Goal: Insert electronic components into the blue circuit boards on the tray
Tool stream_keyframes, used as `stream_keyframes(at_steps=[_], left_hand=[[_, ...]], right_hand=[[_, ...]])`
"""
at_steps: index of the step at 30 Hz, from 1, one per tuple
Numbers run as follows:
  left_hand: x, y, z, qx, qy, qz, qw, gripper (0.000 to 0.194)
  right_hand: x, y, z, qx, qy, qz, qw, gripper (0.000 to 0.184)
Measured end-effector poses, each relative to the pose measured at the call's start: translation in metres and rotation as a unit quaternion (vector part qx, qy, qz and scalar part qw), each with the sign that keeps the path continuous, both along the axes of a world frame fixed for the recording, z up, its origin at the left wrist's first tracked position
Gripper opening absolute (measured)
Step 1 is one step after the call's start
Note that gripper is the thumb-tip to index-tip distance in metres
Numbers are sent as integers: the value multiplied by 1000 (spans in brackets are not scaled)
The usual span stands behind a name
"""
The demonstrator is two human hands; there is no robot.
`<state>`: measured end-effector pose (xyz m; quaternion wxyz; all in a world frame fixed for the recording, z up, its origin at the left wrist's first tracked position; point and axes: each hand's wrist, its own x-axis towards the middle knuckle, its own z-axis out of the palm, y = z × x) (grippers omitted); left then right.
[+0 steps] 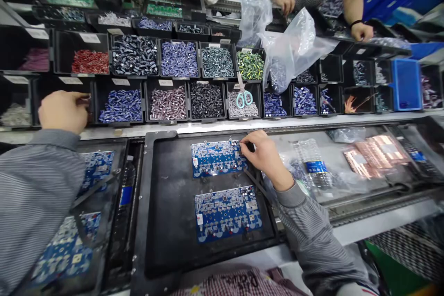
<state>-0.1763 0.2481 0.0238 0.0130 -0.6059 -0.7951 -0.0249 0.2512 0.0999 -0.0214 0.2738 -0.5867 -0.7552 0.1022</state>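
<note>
My left hand (pixel 64 112) reaches over the rim of a black parts bin (pixel 65 101) in the front row, and its fingers are hidden at the bin's edge. My right hand (pixel 265 155) rests at the right edge of a blue circuit board (pixel 215 159), fingertips pinched against it. Whether those fingers hold a small part is hidden. That board lies in a black fixture tray (pixel 166 222), above a second blue circuit board (pixel 227 213). Further blue boards (pixel 97 169) lie in a tray beneath my left forearm.
Black bins of capacitor-like components (pixel 179 58) line the shelf ahead, with scissors (pixel 243 98) in one. Clear plastic bags (pixel 291 51) slump over the bins. A water bottle (pixel 312 164) and copper-coloured sheets (pixel 374 157) lie right. Co-workers' hands (pixel 360 31) work across the shelf.
</note>
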Motion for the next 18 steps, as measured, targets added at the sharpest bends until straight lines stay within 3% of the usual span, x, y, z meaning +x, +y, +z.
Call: stream_keyframes(at_steps=[10,13,16,18], left_hand=[[-14,3,0,19,-38,52,998,50],[-19,5,-2,45,-35,54,997,44],[-20,4,-2,90,-66,22,994,36],[-13,-1,0,135,-114,17,984,32]], right_hand=[[3,0,-3,8,6,14,1000,10],[4,-4,10,16,45,3,999,9],[-31,-27,34,27,80,1,996,14],[-78,-53,45,-13,42,155,987,19]])
